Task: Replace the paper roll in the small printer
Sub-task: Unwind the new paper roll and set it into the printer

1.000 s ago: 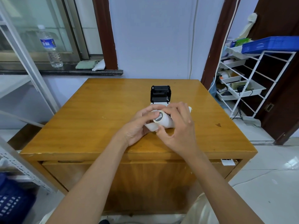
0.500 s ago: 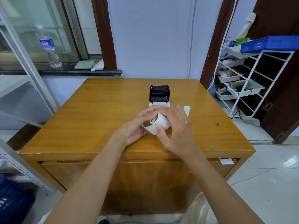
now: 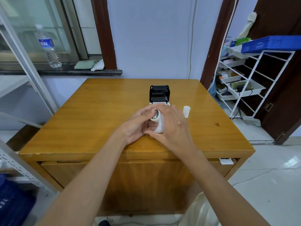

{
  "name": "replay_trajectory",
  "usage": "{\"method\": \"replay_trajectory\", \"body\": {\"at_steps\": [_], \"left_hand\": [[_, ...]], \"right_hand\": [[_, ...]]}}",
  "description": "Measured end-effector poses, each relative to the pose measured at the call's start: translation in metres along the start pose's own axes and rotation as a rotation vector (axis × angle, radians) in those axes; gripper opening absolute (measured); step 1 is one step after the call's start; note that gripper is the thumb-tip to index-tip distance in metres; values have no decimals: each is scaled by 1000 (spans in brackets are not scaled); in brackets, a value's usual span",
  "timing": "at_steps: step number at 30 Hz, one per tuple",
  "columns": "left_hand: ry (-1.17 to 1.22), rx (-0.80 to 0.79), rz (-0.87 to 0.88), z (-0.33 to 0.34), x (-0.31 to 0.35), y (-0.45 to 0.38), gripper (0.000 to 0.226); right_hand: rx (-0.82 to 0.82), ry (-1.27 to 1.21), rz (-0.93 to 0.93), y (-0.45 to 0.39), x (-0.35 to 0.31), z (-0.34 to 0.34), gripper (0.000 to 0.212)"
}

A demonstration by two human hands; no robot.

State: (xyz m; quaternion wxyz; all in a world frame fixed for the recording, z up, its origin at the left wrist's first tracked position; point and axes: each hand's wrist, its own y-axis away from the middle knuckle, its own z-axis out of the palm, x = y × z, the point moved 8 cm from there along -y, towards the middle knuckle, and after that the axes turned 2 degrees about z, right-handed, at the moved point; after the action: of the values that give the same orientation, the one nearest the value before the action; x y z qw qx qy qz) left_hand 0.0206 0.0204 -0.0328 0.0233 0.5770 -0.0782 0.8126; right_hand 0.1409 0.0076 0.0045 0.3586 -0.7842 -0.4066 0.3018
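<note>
Both hands meet over the near middle of the glossy yellow-brown wooden table (image 3: 101, 115), clasped together around a white cylindrical paper roll (image 3: 158, 123). The left hand (image 3: 138, 126) cups the roll from the left, thumb against its dark round end face, fingers curled beneath. The right hand (image 3: 175, 128) covers the roll from the right and above, fingers wrapped over its top, thumb pressed under it toward the left palm. The roll is tilted, end face turned up and left; whether it touches the table cannot be told. Just behind the hands stands the small printer (image 3: 159, 95), its black lid swung upright and open, only a strip of its white body showing past the fingers. Right of the hands, still on the table, a second small white paper roll (image 3: 186, 111) lies apart from the printer. Beyond the table's left rear corner, a clear plastic water bottle with a blue label (image 3: 48, 46) stands on the dark window sill. Right of the table, a white wire shelf rack (image 3: 254, 75) carries a blue plastic crate (image 3: 270, 44).
</note>
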Motion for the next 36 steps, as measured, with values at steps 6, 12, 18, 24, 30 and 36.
{"method": "replay_trajectory", "body": {"at_steps": [6, 12, 18, 24, 30, 36], "left_hand": [[23, 12, 15, 0, 2, 2, 61], [92, 29, 27, 1, 4, 4, 53], [203, -13, 36, 2, 6, 6, 58], [183, 105, 81, -14, 8, 1, 67], [196, 109, 98, -15, 6, -2, 73], [219, 73, 97, -13, 7, 0, 56]], "right_hand": [[45, -9, 22, 3, 4, -4, 44], [141, -45, 46, 5, 7, -15, 42], [194, -101, -17, 6, 7, -19, 35], [199, -112, -41, 5, 6, -19, 24], [199, -137, -37, 7, 5, -22, 27], [177, -47, -96, 7, -1, -17, 23]]}}
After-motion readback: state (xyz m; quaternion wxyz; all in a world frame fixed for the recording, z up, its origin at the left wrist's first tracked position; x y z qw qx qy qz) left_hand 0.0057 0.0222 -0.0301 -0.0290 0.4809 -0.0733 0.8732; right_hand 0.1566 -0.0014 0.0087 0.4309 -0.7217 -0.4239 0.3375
